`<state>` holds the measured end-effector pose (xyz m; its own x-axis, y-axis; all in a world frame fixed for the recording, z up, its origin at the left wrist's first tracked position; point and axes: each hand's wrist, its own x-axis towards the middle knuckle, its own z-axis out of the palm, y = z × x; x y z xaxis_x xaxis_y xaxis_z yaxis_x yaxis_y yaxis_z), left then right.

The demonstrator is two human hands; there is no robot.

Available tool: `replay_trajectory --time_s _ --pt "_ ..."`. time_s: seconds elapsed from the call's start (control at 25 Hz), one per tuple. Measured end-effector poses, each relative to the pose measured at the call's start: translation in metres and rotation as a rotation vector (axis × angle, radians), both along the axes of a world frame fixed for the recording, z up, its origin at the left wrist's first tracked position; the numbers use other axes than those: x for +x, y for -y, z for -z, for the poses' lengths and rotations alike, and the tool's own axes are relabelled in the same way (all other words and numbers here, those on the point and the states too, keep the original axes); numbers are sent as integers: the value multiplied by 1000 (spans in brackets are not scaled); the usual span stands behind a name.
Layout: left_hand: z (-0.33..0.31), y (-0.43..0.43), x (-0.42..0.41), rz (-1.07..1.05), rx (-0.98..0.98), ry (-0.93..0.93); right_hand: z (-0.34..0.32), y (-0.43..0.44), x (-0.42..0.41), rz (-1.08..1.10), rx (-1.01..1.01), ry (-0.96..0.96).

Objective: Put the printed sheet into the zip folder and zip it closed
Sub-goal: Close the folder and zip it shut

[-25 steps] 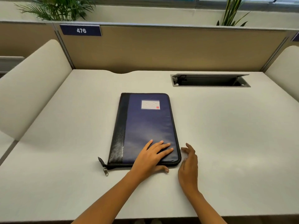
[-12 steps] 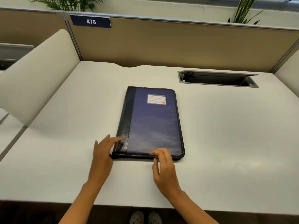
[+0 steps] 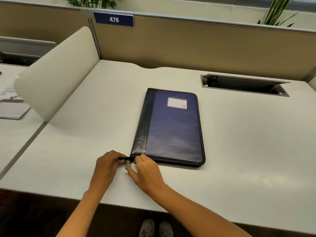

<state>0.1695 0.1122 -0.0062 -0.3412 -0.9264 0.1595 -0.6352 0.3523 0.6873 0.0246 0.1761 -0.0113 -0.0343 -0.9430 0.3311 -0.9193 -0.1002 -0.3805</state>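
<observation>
A dark blue zip folder (image 3: 172,130) with a black spine strip and a white label (image 3: 177,103) lies flat and closed on the white desk (image 3: 248,142). At its near left corner my left hand (image 3: 107,166) pinches the black zipper tail. My right hand (image 3: 147,171) is right beside it, thumb and fingers closed at the folder's corner. The small metal zip pull (image 3: 128,164) hangs between the two hands. No printed sheet shows on this desk.
A curved white divider (image 3: 56,74) stands along the desk's left side, with papers (image 3: 10,106) on the neighbouring desk beyond it. A tan partition (image 3: 188,41) closes the back. An open cable hatch (image 3: 244,84) sits at the back right. The desk's front edge is near my arms.
Both hands have moved left along the folder's near edge and met at its left corner. The left hand now pinches the zipper tail, where before it lay flat on the cover.
</observation>
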Motion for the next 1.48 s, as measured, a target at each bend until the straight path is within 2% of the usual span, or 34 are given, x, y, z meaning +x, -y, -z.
replay_trajectory --time_s 0.28,0.68,1.04,1.48 --pt "-3 -7 1 -36 -25 -46 1 13 12 50 -3 -116" --pt "-4 -6 2 -21 24 2 5 13 24 136 66 -87" --pt "-3 -3 1 -62 16 2 9 6 13 31 49 -113" --pt "-3 -2 -1 -125 30 4 -1 -6 -16 66 47 -133"
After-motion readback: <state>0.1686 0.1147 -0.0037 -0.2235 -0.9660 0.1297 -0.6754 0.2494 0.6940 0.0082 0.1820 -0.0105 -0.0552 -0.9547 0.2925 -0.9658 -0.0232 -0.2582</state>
